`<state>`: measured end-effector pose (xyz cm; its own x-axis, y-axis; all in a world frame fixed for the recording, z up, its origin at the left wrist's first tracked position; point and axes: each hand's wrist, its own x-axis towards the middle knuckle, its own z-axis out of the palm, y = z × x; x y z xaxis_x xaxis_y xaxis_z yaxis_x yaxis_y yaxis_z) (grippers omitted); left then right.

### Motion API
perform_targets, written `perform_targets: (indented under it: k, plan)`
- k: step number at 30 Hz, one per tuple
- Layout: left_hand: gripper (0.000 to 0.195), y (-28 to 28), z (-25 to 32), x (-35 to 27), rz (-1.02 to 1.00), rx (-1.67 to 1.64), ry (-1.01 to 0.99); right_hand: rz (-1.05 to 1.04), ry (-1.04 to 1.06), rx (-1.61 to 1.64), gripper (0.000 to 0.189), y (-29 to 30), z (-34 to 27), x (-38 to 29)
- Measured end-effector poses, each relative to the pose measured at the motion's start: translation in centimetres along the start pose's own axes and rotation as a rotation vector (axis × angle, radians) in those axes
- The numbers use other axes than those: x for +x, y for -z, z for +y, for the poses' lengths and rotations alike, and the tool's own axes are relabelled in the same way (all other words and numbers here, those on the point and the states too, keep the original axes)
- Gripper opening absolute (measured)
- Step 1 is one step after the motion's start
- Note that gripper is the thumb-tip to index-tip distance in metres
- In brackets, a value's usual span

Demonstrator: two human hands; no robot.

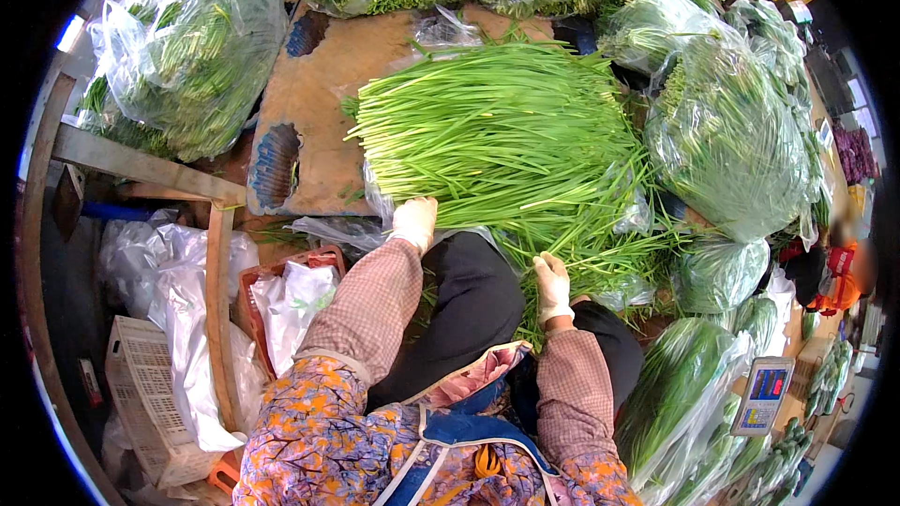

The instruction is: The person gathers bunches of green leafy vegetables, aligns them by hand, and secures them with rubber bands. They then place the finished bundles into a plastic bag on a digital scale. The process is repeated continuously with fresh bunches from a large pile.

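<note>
A broad pile of Chinese chives (492, 126) lies before me, pale stem ends to the left and green leaves to the right. Clear plastic film (377, 193) shows under its left edge. My left hand (415, 223), in a pale glove, is curled at the pile's near left corner, against the stems; what its fingers enclose is hidden. My right hand (553, 287), also gloved, has its fingers closed on some loose chive leaves (598, 253) at the near right of the pile. These leaves lie tangled and spread toward the right.
A worn brown board (330, 98) lies under the chives. Plastic bags of greens (204, 49) surround it, including a large bag (728, 140) at right. A wooden frame (219, 295), red crate (254, 323) and white crate (151, 393) stand left. A digital scale (763, 396) and a person (837, 277) are right.
</note>
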<state>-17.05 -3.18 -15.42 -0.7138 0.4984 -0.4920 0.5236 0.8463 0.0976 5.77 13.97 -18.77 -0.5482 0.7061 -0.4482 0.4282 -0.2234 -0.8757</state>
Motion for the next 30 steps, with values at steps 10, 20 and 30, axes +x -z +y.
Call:
perform_targets:
  k: [10,20,30]
  plan:
    - [0.047,3.8,-2.4,-2.8,-0.037,0.156,-0.401,-0.103,0.011,0.036,0.038,0.3,-0.5,-0.6]
    - [0.074,14.5,-6.5,12.0,0.562,-0.282,-0.052,-0.21,0.211,-0.001,0.031,-0.2,-9.8,-4.2]
    - [0.056,11.8,-13.8,14.7,0.389,-0.473,-0.256,-0.261,0.227,0.074,0.033,-0.6,-10.7,-5.1]
